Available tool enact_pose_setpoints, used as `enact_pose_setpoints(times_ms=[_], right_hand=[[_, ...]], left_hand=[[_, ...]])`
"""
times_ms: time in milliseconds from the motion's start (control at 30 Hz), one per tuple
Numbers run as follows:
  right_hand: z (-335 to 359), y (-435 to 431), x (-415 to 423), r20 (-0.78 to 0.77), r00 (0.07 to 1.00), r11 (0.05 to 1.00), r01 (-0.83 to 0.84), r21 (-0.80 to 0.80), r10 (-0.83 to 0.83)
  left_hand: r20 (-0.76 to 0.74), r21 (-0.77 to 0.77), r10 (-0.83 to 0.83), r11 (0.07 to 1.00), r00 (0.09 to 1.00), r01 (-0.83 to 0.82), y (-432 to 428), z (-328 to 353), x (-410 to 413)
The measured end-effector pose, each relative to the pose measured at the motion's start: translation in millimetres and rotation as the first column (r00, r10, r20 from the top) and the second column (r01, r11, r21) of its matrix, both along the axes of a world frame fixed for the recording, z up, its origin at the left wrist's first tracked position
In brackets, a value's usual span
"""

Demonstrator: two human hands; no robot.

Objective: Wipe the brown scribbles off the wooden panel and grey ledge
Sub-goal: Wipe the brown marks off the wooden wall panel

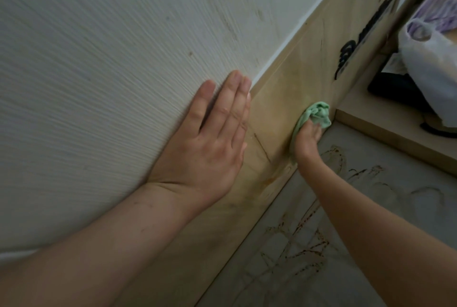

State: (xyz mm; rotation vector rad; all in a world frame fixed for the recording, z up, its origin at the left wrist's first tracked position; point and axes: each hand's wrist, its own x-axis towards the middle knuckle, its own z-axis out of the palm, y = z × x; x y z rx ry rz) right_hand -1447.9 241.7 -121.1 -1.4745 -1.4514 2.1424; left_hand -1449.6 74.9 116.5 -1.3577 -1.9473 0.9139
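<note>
The wooden panel point(291, 89) runs diagonally below a white textured wall, with faint brownish smears and thin lines on it. Under it lies the grey ledge point(395, 212), which carries brown scribbles point(296, 250). My right hand point(306, 141) grips a crumpled green cloth point(317, 114) and presses it against the panel just above the ledge. My left hand point(210, 138) lies flat with straight fingers, palm on the wall and the panel's upper edge.
The white textured wall point(111, 72) fills the left. Black lettering point(366, 35) marks the panel at the upper right. A wooden shelf point(385, 128) at the right holds a white plastic bag point(430, 69) and a dark object point(393, 89).
</note>
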Motion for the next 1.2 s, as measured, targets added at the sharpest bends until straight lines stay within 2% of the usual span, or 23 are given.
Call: enact_pose_setpoints(times_ms=[200,367,500,600,700,867,1033,1100,1200], right_hand=[[-57,18,-16,0.038,0.990,0.980,0.142,-0.139,-0.138],[-139,-35,-1,0.102,0.984,0.920,0.172,-0.352,-0.145],[-93,-103,36,0.078,0.996,0.821,0.080,-0.566,-0.043],[-91,-128,49,0.078,0.997,0.747,0.061,-0.662,-0.012],[-98,-109,46,0.055,0.998,0.758,0.048,-0.650,-0.016],[-64,-40,5,-0.001,0.995,0.909,0.089,-0.407,-0.098],[5,-81,27,-0.100,0.994,0.986,-0.061,-0.156,0.046],[1,-122,50,-0.068,0.991,0.974,-0.123,-0.190,0.112],[-14,-175,67,0.016,0.978,0.892,-0.182,-0.415,0.207]], left_hand=[[-0.002,0.001,-0.018,1.000,1.000,0.018,-6,-5,-3],[-0.004,-0.031,0.004,1.000,1.000,-0.004,-4,-8,-2],[0.010,-0.028,0.008,1.000,1.000,-0.008,-5,-6,-1],[0.004,-0.032,0.017,0.999,1.000,-0.017,-6,-5,-2],[-0.010,-0.043,0.024,0.999,1.000,-0.025,-5,-5,0],[-0.036,-0.084,0.025,0.996,0.999,-0.028,-5,-6,-1],[-0.036,-0.077,0.040,0.996,0.999,-0.043,-5,-2,-1],[-0.033,-0.069,0.043,0.997,0.999,-0.045,-4,-1,1],[-0.035,-0.075,0.045,0.996,0.998,-0.047,-2,-1,3]])
